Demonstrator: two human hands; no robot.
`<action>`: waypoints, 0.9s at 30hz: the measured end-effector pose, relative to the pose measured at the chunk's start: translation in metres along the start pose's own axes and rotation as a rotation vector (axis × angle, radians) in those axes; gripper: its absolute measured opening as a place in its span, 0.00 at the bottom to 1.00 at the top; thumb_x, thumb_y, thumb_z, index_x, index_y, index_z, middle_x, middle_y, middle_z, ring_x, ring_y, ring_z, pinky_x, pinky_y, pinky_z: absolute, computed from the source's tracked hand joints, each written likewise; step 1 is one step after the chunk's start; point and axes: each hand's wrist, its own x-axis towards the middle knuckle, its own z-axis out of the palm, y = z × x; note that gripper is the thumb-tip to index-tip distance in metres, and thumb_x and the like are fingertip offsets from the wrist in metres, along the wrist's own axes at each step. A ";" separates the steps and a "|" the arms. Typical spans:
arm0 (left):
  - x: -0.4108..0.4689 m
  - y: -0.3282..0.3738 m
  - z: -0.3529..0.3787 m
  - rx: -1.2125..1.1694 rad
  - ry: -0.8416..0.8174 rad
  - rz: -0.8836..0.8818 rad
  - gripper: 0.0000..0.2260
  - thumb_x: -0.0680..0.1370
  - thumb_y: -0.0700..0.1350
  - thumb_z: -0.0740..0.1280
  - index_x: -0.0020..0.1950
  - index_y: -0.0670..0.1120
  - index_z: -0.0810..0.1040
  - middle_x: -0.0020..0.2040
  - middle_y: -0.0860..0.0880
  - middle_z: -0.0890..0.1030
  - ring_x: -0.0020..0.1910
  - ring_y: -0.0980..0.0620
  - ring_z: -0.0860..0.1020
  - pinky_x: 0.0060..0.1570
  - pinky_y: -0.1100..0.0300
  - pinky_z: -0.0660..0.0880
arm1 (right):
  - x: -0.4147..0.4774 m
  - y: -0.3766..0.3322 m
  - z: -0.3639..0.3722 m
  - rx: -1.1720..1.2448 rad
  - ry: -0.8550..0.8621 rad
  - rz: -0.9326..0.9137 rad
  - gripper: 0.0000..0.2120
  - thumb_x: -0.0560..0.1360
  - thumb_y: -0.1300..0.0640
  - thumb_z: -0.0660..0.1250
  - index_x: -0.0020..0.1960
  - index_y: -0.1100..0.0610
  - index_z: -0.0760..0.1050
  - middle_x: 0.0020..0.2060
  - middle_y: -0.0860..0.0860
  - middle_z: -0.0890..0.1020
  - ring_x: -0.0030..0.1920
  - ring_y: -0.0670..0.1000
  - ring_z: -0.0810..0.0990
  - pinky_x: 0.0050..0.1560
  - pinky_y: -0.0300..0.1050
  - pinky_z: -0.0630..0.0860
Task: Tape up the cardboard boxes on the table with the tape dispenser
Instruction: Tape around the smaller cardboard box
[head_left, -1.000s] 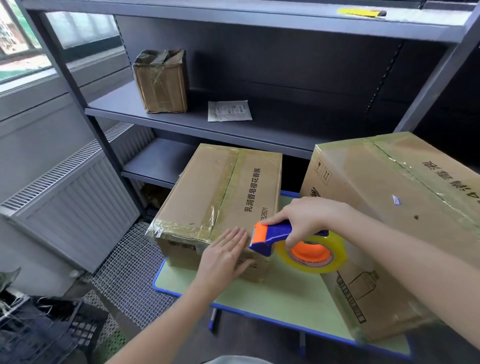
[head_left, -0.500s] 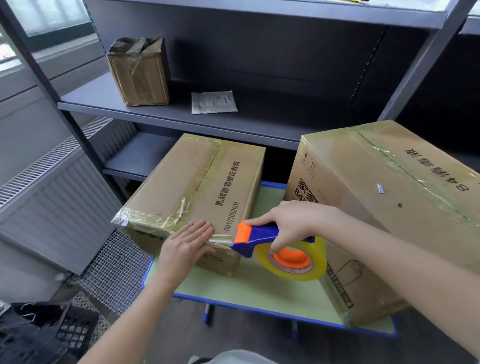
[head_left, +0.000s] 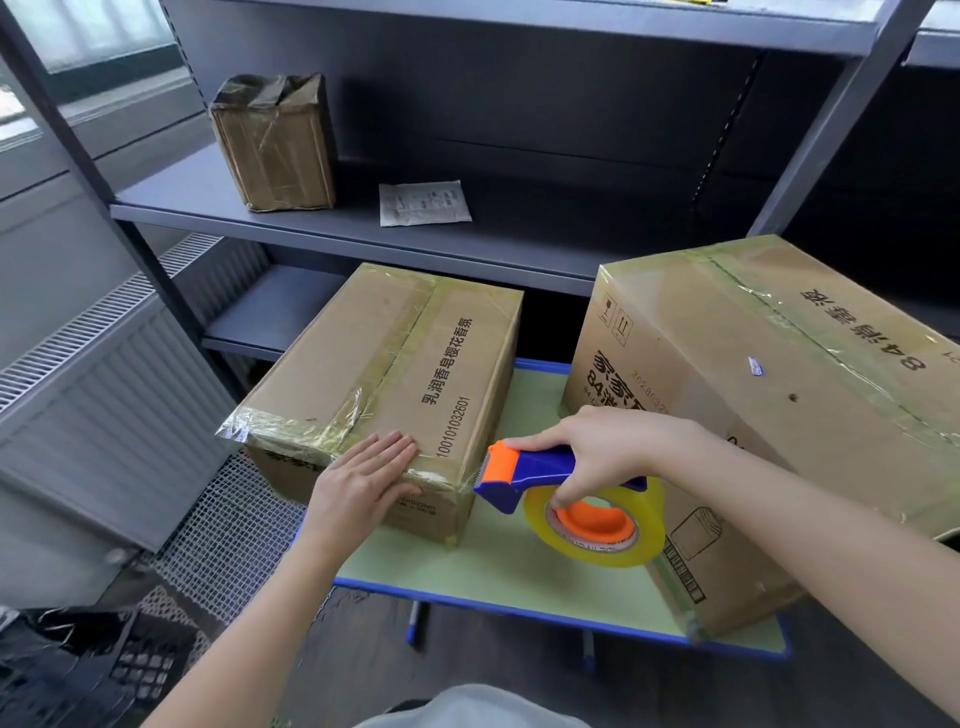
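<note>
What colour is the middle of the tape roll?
Orange, inside the yellowish tape roll on the tape dispenser; the head view shows it.

a storeroom or packing room: tall grey steel shelving (head_left: 363, 228) carries a small taped carton (head_left: 275, 145); a printed cardboard box (head_left: 374, 374) and a larger box (head_left: 779, 395) sit on a small green tabletop (head_left: 519, 582); a radiator (head_left: 104, 415) lines the wall.

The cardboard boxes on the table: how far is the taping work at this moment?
Done: the smaller box and the larger box both show tape over their top seams and edges. In hand: the left hand presses flat on the smaller box's near edge, while the right hand grips the tape dispenser at its near right corner. Left: probably finishing this edge; hidden sides cannot be judged.
</note>
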 end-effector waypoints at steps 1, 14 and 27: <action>0.000 0.000 0.000 -0.001 -0.011 -0.004 0.24 0.80 0.59 0.54 0.59 0.43 0.81 0.59 0.49 0.80 0.62 0.52 0.75 0.70 0.62 0.62 | -0.001 0.000 0.001 0.000 0.000 0.003 0.35 0.70 0.39 0.68 0.71 0.29 0.54 0.44 0.48 0.76 0.39 0.45 0.74 0.40 0.42 0.74; 0.003 0.005 -0.009 -0.018 -0.132 -0.051 0.23 0.80 0.58 0.57 0.60 0.43 0.80 0.59 0.49 0.80 0.61 0.52 0.77 0.69 0.61 0.62 | -0.016 0.004 0.006 -0.152 0.001 0.011 0.32 0.71 0.39 0.66 0.71 0.31 0.56 0.40 0.44 0.73 0.42 0.46 0.72 0.34 0.38 0.66; 0.012 0.045 -0.006 -0.103 -0.257 0.078 0.28 0.67 0.43 0.56 0.67 0.44 0.74 0.68 0.49 0.73 0.70 0.51 0.68 0.71 0.55 0.60 | 0.036 -0.024 0.019 -0.168 -0.118 0.072 0.26 0.69 0.44 0.66 0.67 0.37 0.69 0.43 0.48 0.76 0.44 0.52 0.73 0.35 0.41 0.68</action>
